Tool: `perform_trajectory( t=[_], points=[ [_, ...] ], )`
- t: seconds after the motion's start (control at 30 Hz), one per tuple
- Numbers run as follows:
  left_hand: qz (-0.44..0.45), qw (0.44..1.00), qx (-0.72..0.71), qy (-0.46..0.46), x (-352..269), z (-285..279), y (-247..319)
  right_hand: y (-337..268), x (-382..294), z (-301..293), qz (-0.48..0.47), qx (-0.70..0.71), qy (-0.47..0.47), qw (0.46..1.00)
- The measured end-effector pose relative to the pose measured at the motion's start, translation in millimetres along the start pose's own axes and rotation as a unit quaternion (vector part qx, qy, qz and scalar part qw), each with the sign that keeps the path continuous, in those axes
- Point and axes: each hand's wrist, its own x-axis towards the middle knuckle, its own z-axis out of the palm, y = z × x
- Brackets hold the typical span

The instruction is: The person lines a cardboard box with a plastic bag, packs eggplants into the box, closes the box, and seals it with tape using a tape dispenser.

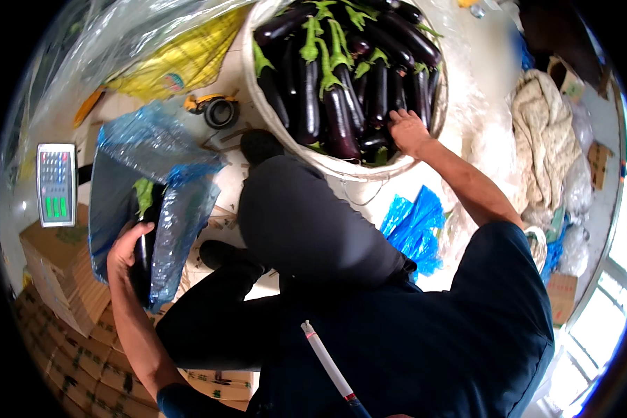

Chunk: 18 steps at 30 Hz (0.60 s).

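Note:
A glossy dark purple eggplant (145, 248) with a green stem cap lies in the mouth of a blue plastic bag (180, 230) at left. My left hand (125, 248) grips this eggplant, its thumb across the near side and the other fingers hidden. Ahead of my knees stands a large round basket (303, 154) with a pale lining, heaped with eggplants (339, 123). My right hand (408, 133) reaches over its near right rim, fingers bent against the eggplants there. Whether those fingers have closed around one is unclear.
A digital scale display (56, 185) stands at far left above a cardboard box (65, 261). A tape dispenser (219, 111) lies near a yellow sack (183, 62). Crumpled blue plastic (418, 227) lies right of my knee. A beige cloth (541, 136) is farther right. A cigarette (326, 358) juts out below.

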Motion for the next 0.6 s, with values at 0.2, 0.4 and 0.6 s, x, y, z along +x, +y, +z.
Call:
perform_trajectory(
  t=[0.2,0.4,0.6],
  points=[
    [0.079,0.990,-0.051,-0.102,-32,1,1,21,-20,-48,-0.023,0.121,0.012,0.992],
    [0.082,0.995,0.063,-0.013,-54,4,4,38,-57,-198,0.025,0.218,-0.064,0.974],
    [0.142,0.938,0.312,-0.053,-44,18,0,18,-94,-348,-0.084,0.367,0.208,0.903]
  ],
)
